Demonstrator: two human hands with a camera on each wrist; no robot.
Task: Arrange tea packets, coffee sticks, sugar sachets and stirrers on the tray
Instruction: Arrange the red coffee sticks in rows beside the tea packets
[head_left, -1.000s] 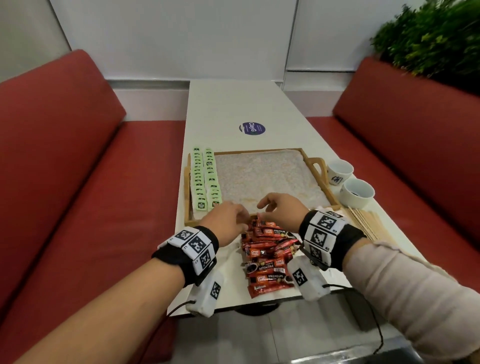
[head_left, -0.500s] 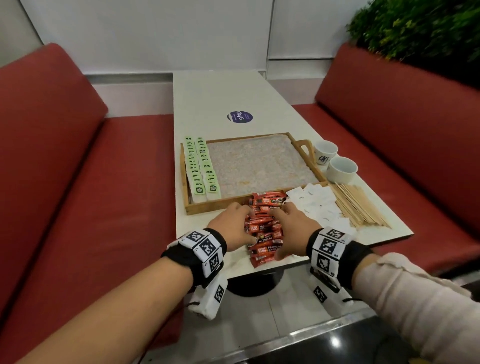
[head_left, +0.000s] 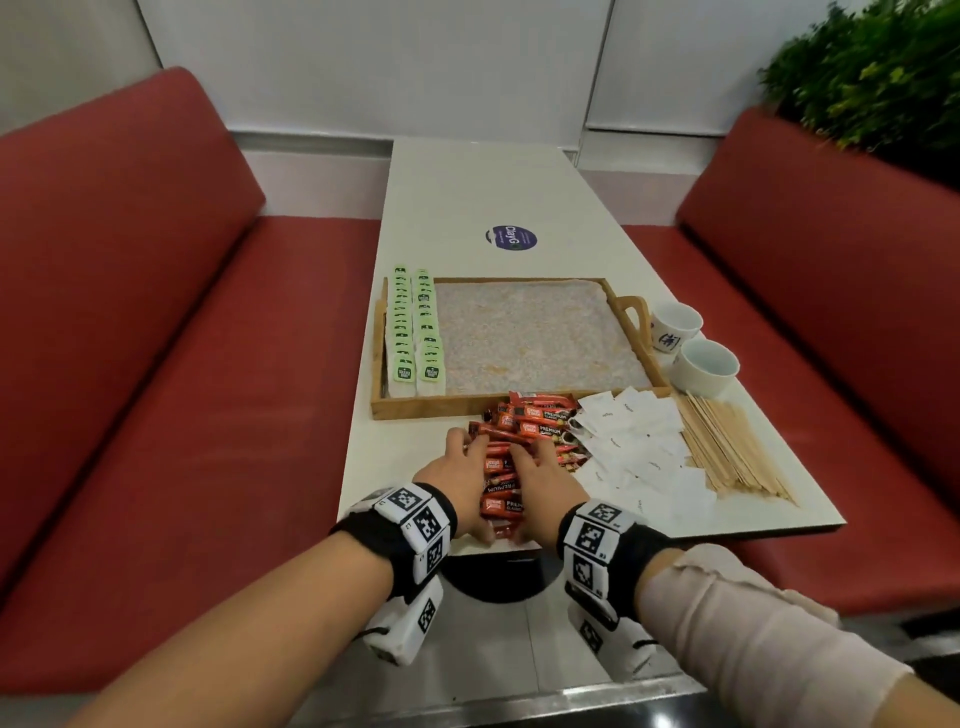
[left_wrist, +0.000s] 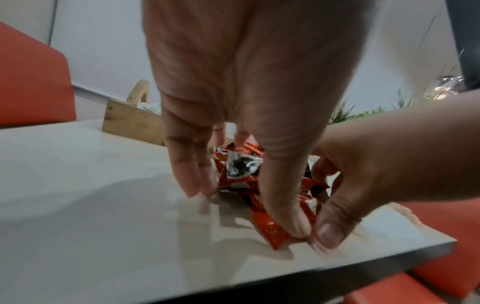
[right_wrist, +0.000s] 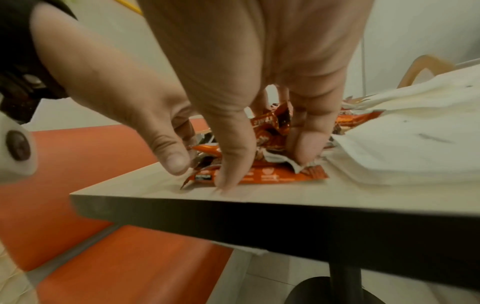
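Note:
A pile of red coffee sticks (head_left: 535, 415) lies on the white table just in front of the wooden tray (head_left: 436, 408). My left hand (head_left: 462, 467) and right hand (head_left: 540, 473) close in on the pile's near part from either side. In the left wrist view, the left hand (left_wrist: 244, 205) has sticks (left_wrist: 241, 164) between its fingers and thumb. The right hand (right_wrist: 265, 168) likewise straddles sticks (right_wrist: 272, 176), its thumb pressing one flat. Two rows of green tea packets (head_left: 415, 327) fill the tray's left side. White sugar sachets (head_left: 639, 441) and wooden stirrers (head_left: 727, 447) lie to the right.
Two white cups (head_left: 675, 325) (head_left: 709, 364) stand right of the tray's handle. A round sticker (head_left: 511, 238) marks the table beyond the tray. The table's near edge runs just under my wrists. Red benches flank the table; a plant (head_left: 872, 78) stands at the back right.
Both hands have drawn back from the tray's front rim to the pile's near part and closed round it. My head has pulled back, so more of the table shows.

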